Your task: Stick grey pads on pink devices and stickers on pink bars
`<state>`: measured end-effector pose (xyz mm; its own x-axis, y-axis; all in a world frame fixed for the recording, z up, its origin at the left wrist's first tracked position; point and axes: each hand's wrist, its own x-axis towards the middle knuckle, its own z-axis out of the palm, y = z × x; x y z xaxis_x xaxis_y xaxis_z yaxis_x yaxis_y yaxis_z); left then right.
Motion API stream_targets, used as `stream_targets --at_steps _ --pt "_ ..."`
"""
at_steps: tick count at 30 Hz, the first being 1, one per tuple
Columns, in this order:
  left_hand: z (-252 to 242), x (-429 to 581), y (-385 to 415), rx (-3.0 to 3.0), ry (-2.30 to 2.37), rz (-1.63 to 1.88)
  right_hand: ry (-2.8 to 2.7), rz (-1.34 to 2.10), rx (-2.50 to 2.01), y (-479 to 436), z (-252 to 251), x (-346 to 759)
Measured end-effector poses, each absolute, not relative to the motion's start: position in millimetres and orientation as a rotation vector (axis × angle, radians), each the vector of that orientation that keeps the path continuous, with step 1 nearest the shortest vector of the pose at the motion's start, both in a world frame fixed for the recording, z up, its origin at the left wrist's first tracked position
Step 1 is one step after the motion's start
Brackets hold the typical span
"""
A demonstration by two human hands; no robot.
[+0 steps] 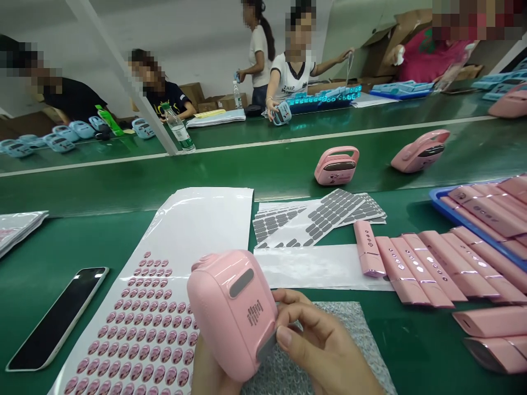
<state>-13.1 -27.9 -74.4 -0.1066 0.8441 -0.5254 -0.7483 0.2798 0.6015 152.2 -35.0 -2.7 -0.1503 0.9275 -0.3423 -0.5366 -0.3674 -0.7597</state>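
A phone (57,318) lies left of the sticker sheet (140,329) on the bench (102,241). The left hand (212,373) grips the pink case (230,312) from below, over the sheet. The right hand (325,345) pinches a grey pad (267,346) against its edge.

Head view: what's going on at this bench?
A person's left hand holds a pink device while the right hand pinches a grey pad at its lower edge. A sticker sheet, phone, pad sheets and pink panels lie on the green bench. Across the belt, other people handle blue devices.
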Motion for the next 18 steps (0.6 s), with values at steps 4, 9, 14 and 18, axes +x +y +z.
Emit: stream_targets --at_steps 4,9,14,18 --pt "-59.2 -2.0 -24.6 0.037 1.048 1.370 -0.565 1.721 -1.016 -36.6 -2.3 151.6" --pt "-44.2 14.0 -25.2 0.044 1.092 1.439 -0.581 1.687 -1.047 -37.4 -3.0 150.8" --pt "-45.4 17.5 -21.4 0.111 1.092 1.439 -0.631 1.664 -1.088 -38.4 -2.0 150.6" --pt "-53.0 13.6 -22.9 0.244 0.994 1.363 -0.677 1.609 -1.135 -40.2 -0.8 149.6"
